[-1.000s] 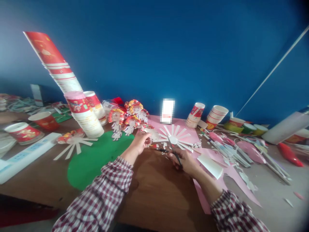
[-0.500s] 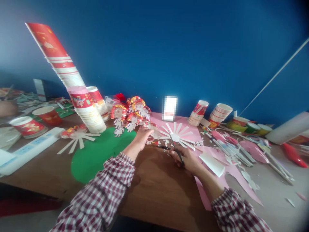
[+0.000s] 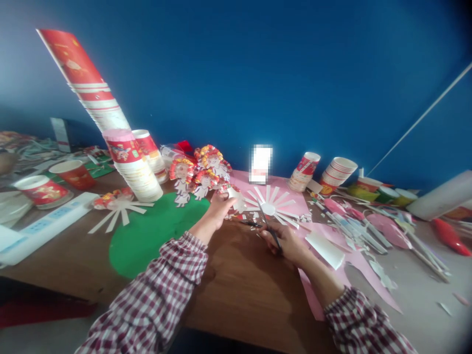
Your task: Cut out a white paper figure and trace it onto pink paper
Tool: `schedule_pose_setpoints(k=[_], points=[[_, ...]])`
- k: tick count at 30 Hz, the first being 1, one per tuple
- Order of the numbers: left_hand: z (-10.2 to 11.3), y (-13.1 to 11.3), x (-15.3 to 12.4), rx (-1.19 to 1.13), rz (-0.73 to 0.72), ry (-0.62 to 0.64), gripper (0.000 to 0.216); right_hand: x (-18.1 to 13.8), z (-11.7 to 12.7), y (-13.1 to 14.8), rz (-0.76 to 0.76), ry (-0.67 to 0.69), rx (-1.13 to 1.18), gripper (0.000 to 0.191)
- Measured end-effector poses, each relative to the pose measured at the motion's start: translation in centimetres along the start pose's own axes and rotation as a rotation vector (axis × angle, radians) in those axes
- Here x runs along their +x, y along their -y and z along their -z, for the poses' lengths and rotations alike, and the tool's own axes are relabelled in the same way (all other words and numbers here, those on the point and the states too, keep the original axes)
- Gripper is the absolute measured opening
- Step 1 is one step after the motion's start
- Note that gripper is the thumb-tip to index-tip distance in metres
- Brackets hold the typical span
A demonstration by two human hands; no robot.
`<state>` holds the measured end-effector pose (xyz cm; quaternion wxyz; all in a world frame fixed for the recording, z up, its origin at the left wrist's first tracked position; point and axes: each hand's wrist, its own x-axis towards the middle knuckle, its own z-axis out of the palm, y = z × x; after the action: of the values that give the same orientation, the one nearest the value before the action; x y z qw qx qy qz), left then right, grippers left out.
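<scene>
My left hand [image 3: 220, 205] is closed on a small white and red paper cut-out [image 3: 235, 198] at the middle of the brown table [image 3: 239, 285]. My right hand [image 3: 285, 243] grips black scissors [image 3: 266, 224], their blades apart and pointing up toward the cut-out. Just behind the blades lies a white paper cup cut into a sunburst [image 3: 271, 206] on a pink sheet [image 3: 280, 194]. Small paper scraps lie around the scissors. Both sleeves are red and white check.
A green paper disc [image 3: 155, 231] lies left, with another flattened cup [image 3: 118, 209]. Stacks of red printed cups [image 3: 129, 162] lean at back left; paper dolls [image 3: 199, 172] stand behind my left hand. More cups [image 3: 334, 174], strips and pink offcuts [image 3: 354, 231] clutter the right.
My left hand has lifted the cut-out slightly up and to the right. The scissors stay in nearly the same place. The view has shifted a little.
</scene>
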<state>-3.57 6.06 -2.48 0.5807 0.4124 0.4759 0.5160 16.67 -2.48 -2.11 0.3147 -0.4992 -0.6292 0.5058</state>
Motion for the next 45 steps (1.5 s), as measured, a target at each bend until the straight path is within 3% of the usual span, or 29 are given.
schedule_pose_setpoints(k=[17, 26, 30, 38, 45], points=[[-0.2, 0.1, -0.4, -0.014, 0.011, 0.008, 0.021, 0.0, 0.1, -0.4, 0.004, 0.062, -0.058, 0.023], [-0.8, -0.4, -0.9, -0.102, 0.044, -0.025, 0.030, 0.0, 0.0, -0.8, 0.007, 0.035, -0.060, 0.026], [-1.3, -0.1, -1.3, -0.155, 0.084, -0.031, 0.024, 0.1, -0.2, -0.6, -0.012, -0.016, -0.045, 0.028], [-2.5, 0.2, -2.5, -0.263, 0.098, 0.102, 0.026, -0.1, -0.5, -0.1, -0.007, -0.107, -0.007, 0.028], [-3.1, 0.2, -2.9, -0.288, 0.111, 0.155, 0.020, -0.4, -1.1, 0.0, 0.025, -0.013, 0.006, 0.028]])
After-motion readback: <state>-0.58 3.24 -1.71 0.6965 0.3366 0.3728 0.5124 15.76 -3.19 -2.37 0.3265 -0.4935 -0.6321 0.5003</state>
